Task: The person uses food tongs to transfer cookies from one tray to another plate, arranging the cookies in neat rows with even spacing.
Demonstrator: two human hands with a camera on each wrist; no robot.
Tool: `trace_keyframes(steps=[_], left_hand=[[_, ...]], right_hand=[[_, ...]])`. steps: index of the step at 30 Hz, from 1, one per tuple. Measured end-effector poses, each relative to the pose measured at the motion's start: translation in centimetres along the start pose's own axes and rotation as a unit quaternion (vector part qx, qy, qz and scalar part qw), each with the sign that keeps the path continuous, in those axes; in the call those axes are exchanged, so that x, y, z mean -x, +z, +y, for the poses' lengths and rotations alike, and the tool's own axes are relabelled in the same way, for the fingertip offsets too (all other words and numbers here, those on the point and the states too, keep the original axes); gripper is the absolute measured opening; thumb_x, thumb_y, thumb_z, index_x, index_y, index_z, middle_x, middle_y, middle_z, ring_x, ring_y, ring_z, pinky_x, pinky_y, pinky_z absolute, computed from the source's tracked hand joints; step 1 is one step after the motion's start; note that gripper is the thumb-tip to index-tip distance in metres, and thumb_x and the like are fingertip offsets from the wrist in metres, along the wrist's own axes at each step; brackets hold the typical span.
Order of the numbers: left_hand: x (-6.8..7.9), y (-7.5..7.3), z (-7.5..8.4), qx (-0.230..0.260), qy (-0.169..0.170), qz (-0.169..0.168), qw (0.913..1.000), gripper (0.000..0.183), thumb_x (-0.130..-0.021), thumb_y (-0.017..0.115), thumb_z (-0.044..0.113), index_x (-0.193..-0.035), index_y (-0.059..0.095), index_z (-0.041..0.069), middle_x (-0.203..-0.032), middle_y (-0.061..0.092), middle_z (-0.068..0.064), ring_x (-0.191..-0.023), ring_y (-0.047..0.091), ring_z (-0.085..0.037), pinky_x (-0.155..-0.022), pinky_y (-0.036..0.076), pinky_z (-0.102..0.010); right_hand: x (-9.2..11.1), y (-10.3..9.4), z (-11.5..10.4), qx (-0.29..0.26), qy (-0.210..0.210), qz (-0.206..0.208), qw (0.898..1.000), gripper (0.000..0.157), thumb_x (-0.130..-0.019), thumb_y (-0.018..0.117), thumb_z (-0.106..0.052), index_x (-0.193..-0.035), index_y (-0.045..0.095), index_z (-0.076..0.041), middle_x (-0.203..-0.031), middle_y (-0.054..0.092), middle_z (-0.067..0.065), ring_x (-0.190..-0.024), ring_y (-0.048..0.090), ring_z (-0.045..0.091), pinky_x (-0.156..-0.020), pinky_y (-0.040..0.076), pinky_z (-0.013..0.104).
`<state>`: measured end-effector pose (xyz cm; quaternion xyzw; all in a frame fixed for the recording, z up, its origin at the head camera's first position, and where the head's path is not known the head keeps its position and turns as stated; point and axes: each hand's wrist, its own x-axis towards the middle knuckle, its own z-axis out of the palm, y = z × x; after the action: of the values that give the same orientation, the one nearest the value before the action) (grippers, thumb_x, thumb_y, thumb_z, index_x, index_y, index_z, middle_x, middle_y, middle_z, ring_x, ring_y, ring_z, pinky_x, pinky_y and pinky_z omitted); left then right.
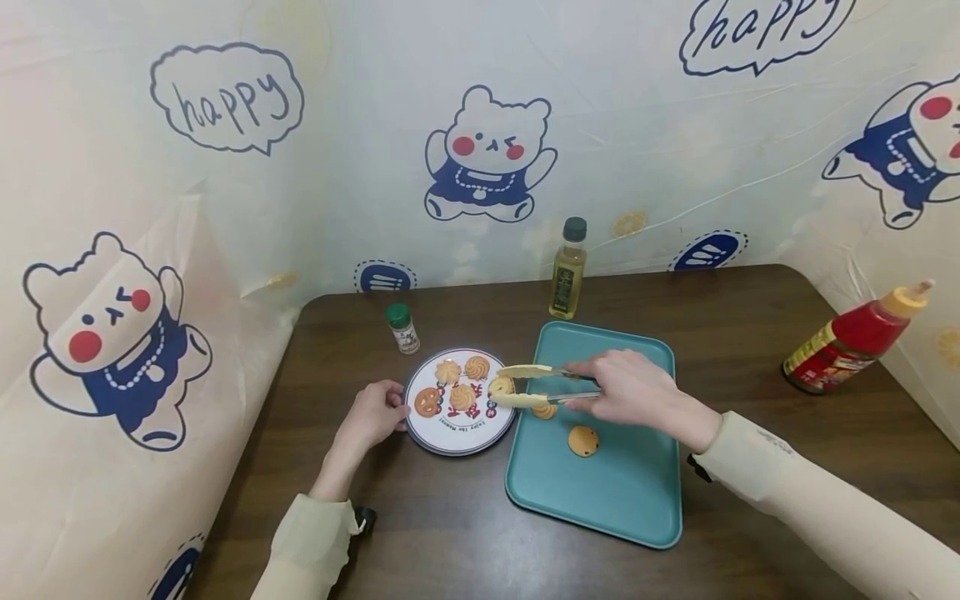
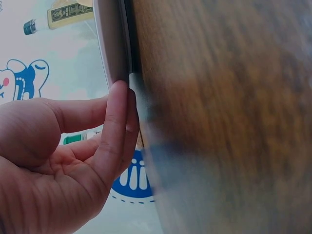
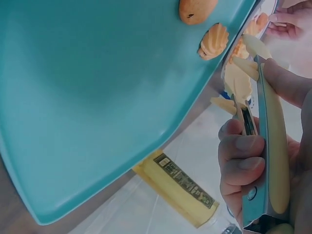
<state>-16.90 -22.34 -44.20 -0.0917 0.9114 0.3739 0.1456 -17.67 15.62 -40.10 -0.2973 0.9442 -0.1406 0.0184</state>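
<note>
My right hand [image 1: 630, 387] grips a pair of tongs [image 3: 273, 146] with pale cream tips. Between those tips is a pale round cookie [image 1: 501, 386], over the right side of a white plate [image 1: 453, 437] with a dark rim. Several cookies lie on the plate, among them a pretzel-shaped one [image 1: 428, 402] and a swirled one [image 1: 462, 397]. At the plate's left edge, my left hand [image 1: 373, 412] pinches the rim; the left wrist view shows its fingertips [image 2: 119, 90] right at the edge. Under the tongs, a teal tray [image 1: 630, 492] bears a ridged cookie [image 3: 214, 41] and a round cookie [image 1: 583, 441].
Behind the tray stands an oil bottle [image 1: 567, 271] with a dark cap. A small green-capped shaker [image 1: 403, 329] is behind the plate. To the far right, a red sauce bottle [image 1: 851, 343] stands on the brown wooden table [image 1: 735, 333]. Bear-printed sheeting [image 1: 360, 125] hangs around the table.
</note>
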Motion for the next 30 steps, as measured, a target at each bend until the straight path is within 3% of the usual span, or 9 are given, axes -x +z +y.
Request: trace_keyframes(steps=[6,14,30], left_hand=[[0.0,0.0,-0.1,-0.001,-0.003,0.002,1.0,0.043,-0.094,0.068,0.005,-0.132,0.052,-0.008,-0.099,0.058,-0.017,-0.073,0.064,-0.018,-0.067,0.059,-0.029],[0.2,0.0,-0.2,0.001,-0.005,0.004,1.0,0.043,-0.094,0.068,0.005,-0.132,0.052,-0.008,-0.1,0.058,-0.017,-0.074,0.064,-0.019,-0.068,0.06,-0.029],[0.2,0.0,-0.1,0.005,0.003,0.003,1.0,0.043,-0.094,0.068,0.005,-0.132,0.052,-0.009,-0.099,0.058,-0.018,-0.073,0.064,-0.019,-0.069,0.06,-0.03]], right_hand=[[-0.6,-0.3,-0.8,0.001,0.009,-0.014,1.0,0.053,-0.084,0.078,-0.046,-0.126,0.07,-0.015,-0.053,0.044,-0.009,-0.043,0.034,0.011,-0.041,0.027,0.027],[-1.2,-0.5,-1.4,0.015,0.016,-0.029,0.999,0.055,-0.083,0.078,-0.048,-0.127,0.07,-0.015,-0.062,0.052,-0.013,-0.048,0.038,0.013,-0.044,0.03,0.029],[-1.3,-0.6,-2.1,0.035,0.025,-0.036,0.998,0.056,-0.083,0.078,-0.048,-0.129,0.069,-0.016,-0.054,0.045,-0.007,-0.043,0.031,0.013,-0.039,0.027,0.027]])
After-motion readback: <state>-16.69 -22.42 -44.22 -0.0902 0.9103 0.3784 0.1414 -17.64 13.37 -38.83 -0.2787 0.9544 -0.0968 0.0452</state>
